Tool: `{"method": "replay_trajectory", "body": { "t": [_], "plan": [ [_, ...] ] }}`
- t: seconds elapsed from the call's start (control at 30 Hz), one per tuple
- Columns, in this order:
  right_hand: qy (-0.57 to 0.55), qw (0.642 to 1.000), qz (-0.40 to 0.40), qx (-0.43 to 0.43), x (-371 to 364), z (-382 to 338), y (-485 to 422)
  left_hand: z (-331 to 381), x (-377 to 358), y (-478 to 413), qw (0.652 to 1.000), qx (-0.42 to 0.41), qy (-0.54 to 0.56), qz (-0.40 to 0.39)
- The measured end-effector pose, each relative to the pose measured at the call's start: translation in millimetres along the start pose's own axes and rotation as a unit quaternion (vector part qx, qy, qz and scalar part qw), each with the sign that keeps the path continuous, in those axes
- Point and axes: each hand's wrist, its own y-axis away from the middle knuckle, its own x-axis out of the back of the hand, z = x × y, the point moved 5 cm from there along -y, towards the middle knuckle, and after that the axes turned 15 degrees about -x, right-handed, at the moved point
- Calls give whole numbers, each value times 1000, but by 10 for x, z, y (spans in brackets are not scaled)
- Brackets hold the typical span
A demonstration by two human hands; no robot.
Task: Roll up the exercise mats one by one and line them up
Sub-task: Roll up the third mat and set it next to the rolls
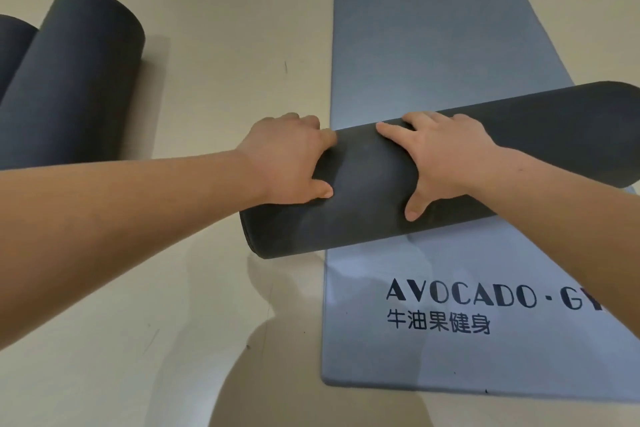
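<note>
A dark grey rolled mat (519, 149) lies slanted across a flat blue-grey mat (450, 38) that is spread on the floor and printed "AVOCADO". The roll's left end juts past the flat mat's left edge. My left hand (284, 163) grips that roll near its left end, thumb on the near side and fingers curled over the far side. My right hand (446, 156) grips it just to the right, fingers over the top and thumb down the near side. Two more rolled dark mats (69, 80) lie side by side at the left.
The beige floor (225, 28) stretches between the rolled mats at the left and the flat mat. Shadows fall on the floor near the bottom middle. The flat mat runs off the frame at the right.
</note>
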Motion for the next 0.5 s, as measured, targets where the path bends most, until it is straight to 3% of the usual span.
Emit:
{"method": "replay_trajectory", "body": {
  "t": [0.17, 0.33, 0.5],
  "plan": [
    [-41, 998, -37, -16, 106, -36, -152, 187, -332, 74, 999, 17, -16, -25],
    [-21, 998, 54, -35, 120, -53, -5, 91, -534, -52, 999, 32, -36, -19],
    [54, 996, 60, -43, -250, -156, 1, -69, -538, -176, 1000, 19, -18, -6]
  ]
}}
